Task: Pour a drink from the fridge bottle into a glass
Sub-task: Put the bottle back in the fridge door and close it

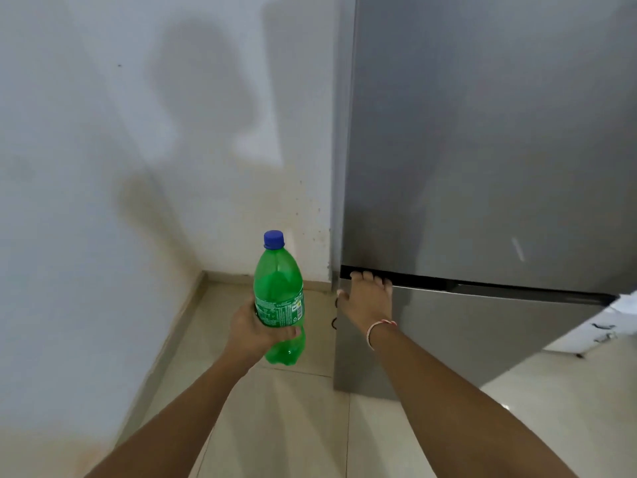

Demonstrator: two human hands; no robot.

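My left hand (253, 331) grips a green plastic bottle (278, 284) with a blue cap around its labelled middle and holds it upright above the floor, left of the fridge. Green liquid fills it to below the shoulder. The grey two-door fridge (482, 150) stands on the right with both doors against the body. My right hand (367, 296) rests on the top left corner of the lower door (465, 326), its fingertips in the dark gap between the two doors. A thread band circles that wrist. No glass is in view.
A pale wall (103, 167) runs along the left and meets the tiled floor (293, 426) in a corner behind the bottle. A white object (606, 326) shows past the fridge at the right edge.
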